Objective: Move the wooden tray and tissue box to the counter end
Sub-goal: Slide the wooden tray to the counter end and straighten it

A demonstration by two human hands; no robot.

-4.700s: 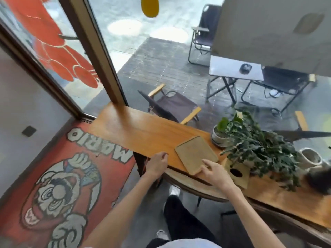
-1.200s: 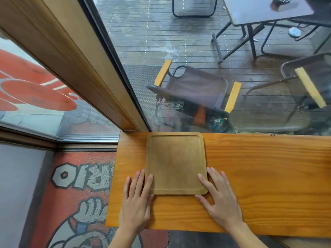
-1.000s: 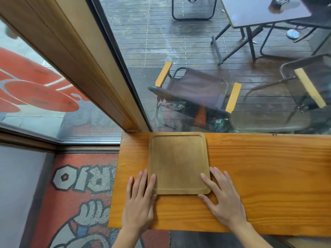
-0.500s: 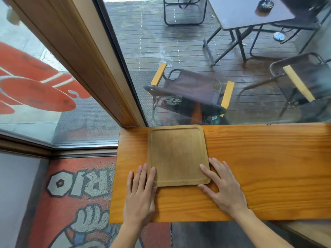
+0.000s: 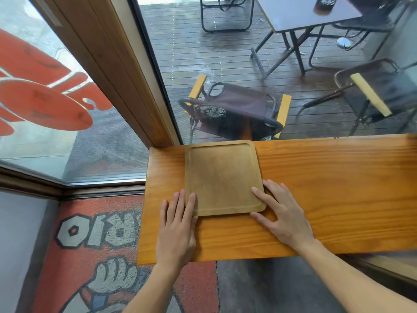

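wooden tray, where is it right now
In the head view the wooden tray lies flat near the left end of the counter, against the window, between the left hand and right hand.

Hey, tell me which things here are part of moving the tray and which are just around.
Part of the job: wooden tray, counter, left hand, right hand.

Just around: folding chair and outdoor table beyond the glass, floor mat. No tissue box in view.
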